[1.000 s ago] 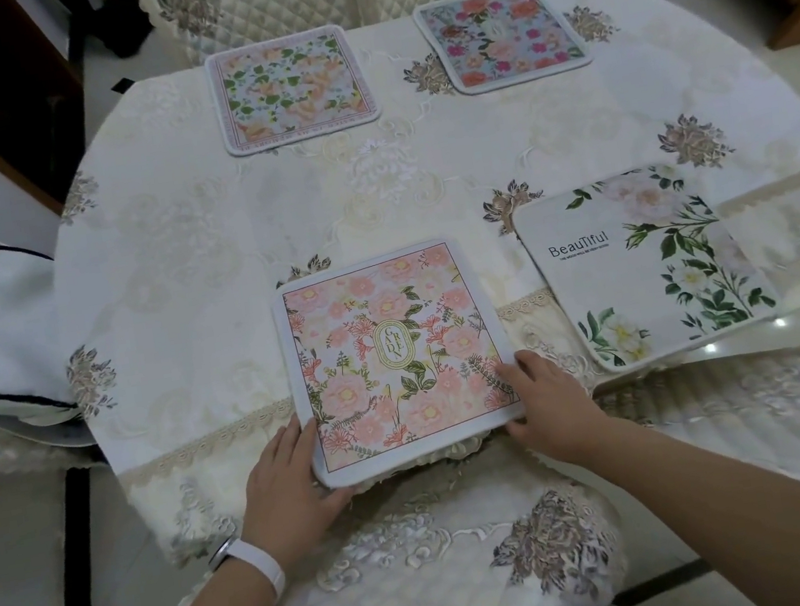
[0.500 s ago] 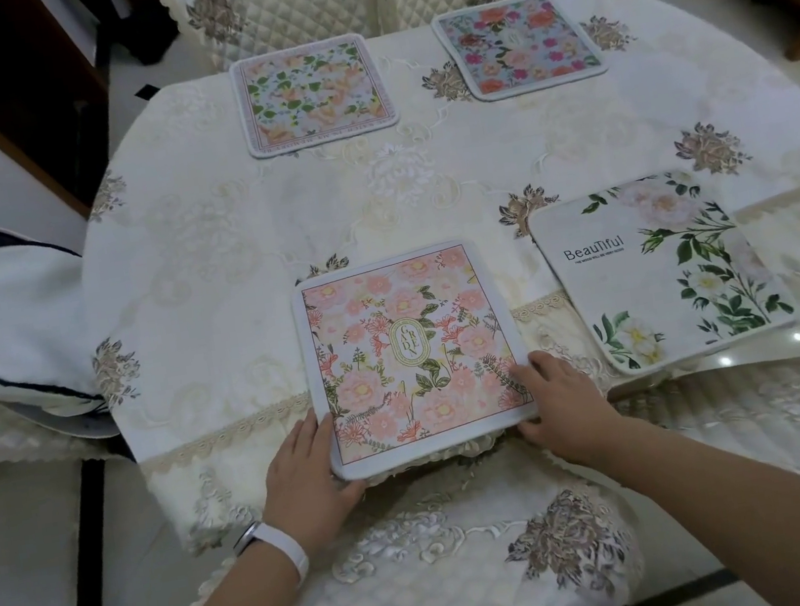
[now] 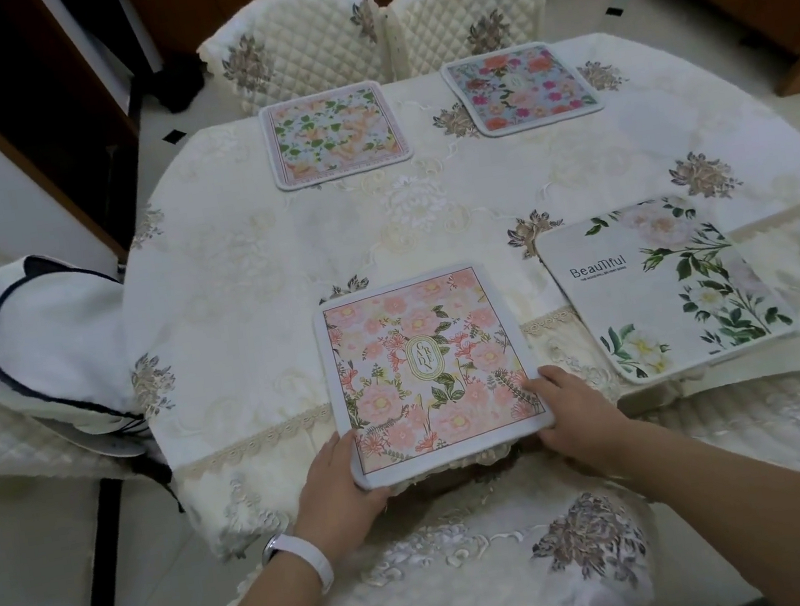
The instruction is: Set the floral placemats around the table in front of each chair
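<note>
A pink floral placemat (image 3: 425, 366) lies at the near edge of the table (image 3: 249, 283), its front edge hanging slightly over. My left hand (image 3: 335, 489) grips its near left corner, fingers underneath. My right hand (image 3: 573, 414) holds the near right corner, with the thumb on top. A white placemat (image 3: 660, 284) with green leaves and the word "Beautiful" lies to the right. Two more floral placemats sit at the far side: one with green leaves (image 3: 333, 133) on the left, one blue-grey (image 3: 519, 87) on the right.
Two quilted cream chairs (image 3: 303, 52) (image 3: 469, 14) stand behind the far placemats. A chair back (image 3: 461, 584) is directly below my hands. A white garment with dark trim (image 3: 36, 346) lies over a chair at the left. Dark wooden furniture lines the back.
The view has tilted up, so the far chairs now show. The pink placemat and both hands stay at the near table edge, hardly shifted.
</note>
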{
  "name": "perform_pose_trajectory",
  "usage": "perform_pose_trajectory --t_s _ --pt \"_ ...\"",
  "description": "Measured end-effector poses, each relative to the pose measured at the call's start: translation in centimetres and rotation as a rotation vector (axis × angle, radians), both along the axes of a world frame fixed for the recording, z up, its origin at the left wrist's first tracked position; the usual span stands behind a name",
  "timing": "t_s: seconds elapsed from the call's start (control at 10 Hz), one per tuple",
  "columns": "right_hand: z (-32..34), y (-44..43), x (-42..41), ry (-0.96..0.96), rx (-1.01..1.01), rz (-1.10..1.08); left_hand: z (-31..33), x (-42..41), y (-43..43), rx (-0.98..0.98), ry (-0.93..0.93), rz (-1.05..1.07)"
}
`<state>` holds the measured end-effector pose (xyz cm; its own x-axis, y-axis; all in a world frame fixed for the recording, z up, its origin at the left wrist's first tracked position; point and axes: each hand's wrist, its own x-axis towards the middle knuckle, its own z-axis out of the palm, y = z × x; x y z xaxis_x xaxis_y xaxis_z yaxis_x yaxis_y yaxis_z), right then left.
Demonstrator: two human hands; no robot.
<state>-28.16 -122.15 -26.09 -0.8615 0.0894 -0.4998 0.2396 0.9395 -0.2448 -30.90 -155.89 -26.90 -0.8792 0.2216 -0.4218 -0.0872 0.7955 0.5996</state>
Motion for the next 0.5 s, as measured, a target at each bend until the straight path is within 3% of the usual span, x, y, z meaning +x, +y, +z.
perform_pose_trajectory --t_s 0.3,0.5 --pt "4.1 -1.2 -0.4 0.097 -0.086 -0.061 4.6 -1.1 -1.7 0.012 0.072 0.025" --pt "12.5 -1.1 -5.3 0.332 -0.031 0.095 12.7 -5.6 -1.2 -0.039 0.346 -0.002"
